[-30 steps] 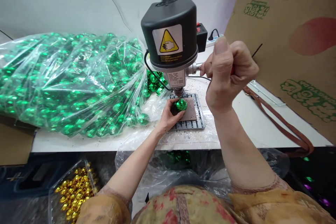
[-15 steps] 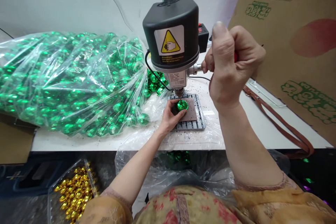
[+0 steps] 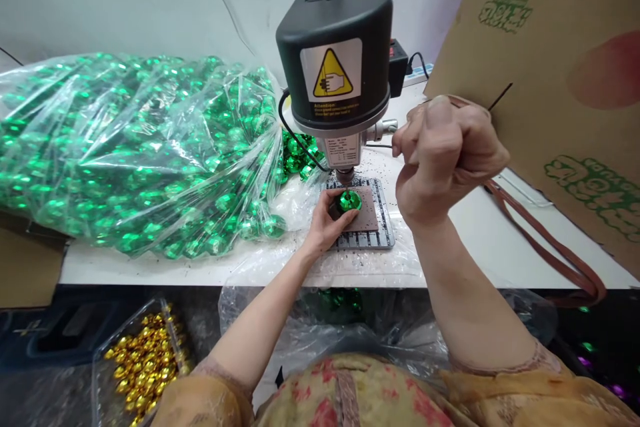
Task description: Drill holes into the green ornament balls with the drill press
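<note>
A black bench drill press (image 3: 334, 57) stands in the middle, a yellow warning label on its front. Between the thumb and fingers of my left hand (image 3: 327, 217) is a shiny green faceted bauble (image 3: 349, 200), which rests on a brown square pad (image 3: 369, 217) over the slotted metal base (image 3: 385, 233). The drill tip comes down onto the top of the bauble. My right hand (image 3: 445, 153) is closed in a fist at the feed handle beside the drill's hub (image 3: 386, 128); the fingers hide most of that handle.
A big clear plastic bag of green baubles (image 3: 150, 160) fills the left of the white table (image 3: 150, 270). Below it stands a clear tub of gold baubles (image 3: 145, 360). On the right are a brown strap (image 3: 555, 240) and a printed cardboard box (image 3: 540, 80). Dark shavings surround the base.
My right hand has turned and dropped lower with the feed handle. The drill's tip now meets the green bauble. My left hand keeps its hold, and the view has shifted slightly.
</note>
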The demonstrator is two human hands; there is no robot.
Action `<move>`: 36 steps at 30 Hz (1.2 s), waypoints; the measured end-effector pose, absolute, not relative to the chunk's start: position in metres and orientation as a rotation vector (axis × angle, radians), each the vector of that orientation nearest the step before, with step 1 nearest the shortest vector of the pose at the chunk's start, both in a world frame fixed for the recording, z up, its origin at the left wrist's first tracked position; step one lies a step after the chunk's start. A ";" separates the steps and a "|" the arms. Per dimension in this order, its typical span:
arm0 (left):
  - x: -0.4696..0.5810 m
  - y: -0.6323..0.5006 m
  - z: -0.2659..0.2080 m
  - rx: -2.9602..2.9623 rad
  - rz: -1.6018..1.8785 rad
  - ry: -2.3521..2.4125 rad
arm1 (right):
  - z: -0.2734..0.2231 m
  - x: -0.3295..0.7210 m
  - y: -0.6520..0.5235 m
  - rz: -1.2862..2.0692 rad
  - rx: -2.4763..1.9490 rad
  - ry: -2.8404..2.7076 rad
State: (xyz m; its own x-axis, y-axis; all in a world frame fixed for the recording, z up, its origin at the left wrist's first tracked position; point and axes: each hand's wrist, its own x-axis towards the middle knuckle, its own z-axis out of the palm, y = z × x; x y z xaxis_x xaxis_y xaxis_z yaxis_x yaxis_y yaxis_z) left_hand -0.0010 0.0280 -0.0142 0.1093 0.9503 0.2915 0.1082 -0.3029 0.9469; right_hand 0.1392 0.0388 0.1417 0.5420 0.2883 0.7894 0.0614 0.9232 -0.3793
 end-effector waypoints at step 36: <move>-0.001 0.027 -0.017 1.580 1.324 1.062 | 0.109 0.141 0.039 0.002 -0.244 -1.061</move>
State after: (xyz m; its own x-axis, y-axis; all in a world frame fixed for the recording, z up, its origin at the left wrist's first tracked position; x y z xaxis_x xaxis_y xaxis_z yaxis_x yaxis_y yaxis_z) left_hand -0.0012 0.0267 -0.0168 0.0996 0.9428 0.3181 0.1054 -0.3279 0.9388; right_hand 0.1413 0.0390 0.1085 0.4906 0.1186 0.8633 0.1155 0.9731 -0.1993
